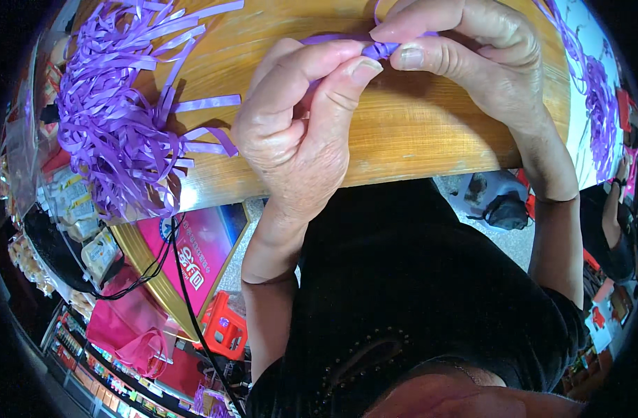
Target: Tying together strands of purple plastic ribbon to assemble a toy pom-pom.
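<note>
Both hands meet over a wooden tabletop (416,132). My left hand (298,118) pinches a thin purple ribbon strip (379,49) between thumb and fingers. My right hand (465,56) grips the same strip from the other side, thumb and forefinger closed on its folded end. The ribbon runs under my fingers and is mostly hidden. A large bundle of loose purple ribbon strips (117,118) lies on the table to the left of my left hand.
More purple ribbon (597,104) lies on a white surface at the right. Below the table's near edge are a pink-and-gold round box (193,258), a red plastic stool (225,324), black cables (183,279) and packaged goods (82,223) at left.
</note>
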Demonstrator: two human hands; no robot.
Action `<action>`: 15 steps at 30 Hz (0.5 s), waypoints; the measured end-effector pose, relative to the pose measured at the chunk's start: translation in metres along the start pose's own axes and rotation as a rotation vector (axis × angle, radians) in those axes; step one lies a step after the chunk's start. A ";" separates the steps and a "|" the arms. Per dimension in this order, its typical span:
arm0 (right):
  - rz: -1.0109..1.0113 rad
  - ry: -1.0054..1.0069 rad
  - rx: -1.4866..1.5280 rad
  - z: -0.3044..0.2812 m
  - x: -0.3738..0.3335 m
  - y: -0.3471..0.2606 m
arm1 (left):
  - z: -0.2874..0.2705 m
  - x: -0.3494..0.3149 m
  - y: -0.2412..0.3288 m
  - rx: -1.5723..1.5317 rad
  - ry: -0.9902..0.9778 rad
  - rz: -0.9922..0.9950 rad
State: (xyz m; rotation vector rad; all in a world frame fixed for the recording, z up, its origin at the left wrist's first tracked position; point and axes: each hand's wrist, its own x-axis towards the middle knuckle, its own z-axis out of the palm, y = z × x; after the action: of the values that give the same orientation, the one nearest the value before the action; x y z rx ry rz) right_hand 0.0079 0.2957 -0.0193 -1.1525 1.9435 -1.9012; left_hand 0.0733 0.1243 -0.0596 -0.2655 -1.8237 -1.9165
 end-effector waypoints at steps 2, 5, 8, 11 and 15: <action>0.174 0.088 0.028 0.008 0.001 -0.023 | -0.002 0.000 0.000 0.039 -0.027 -0.010; 0.335 0.125 0.023 0.006 0.003 -0.028 | -0.002 -0.001 -0.001 0.021 -0.014 -0.022; 0.142 0.036 -0.037 -0.001 0.000 -0.008 | -0.001 0.000 0.000 0.036 -0.011 -0.010; 0.108 0.038 0.020 0.001 0.000 -0.015 | -0.001 0.001 0.000 0.036 -0.003 0.005; -0.632 -0.110 0.271 0.001 0.022 0.042 | 0.000 0.001 0.002 0.042 -0.016 -0.014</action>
State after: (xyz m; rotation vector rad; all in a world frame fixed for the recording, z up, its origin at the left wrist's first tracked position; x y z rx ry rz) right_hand -0.0227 0.2756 -0.0496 -1.8816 1.2930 -2.2242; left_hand 0.0729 0.1240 -0.0573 -0.2560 -1.8782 -1.8883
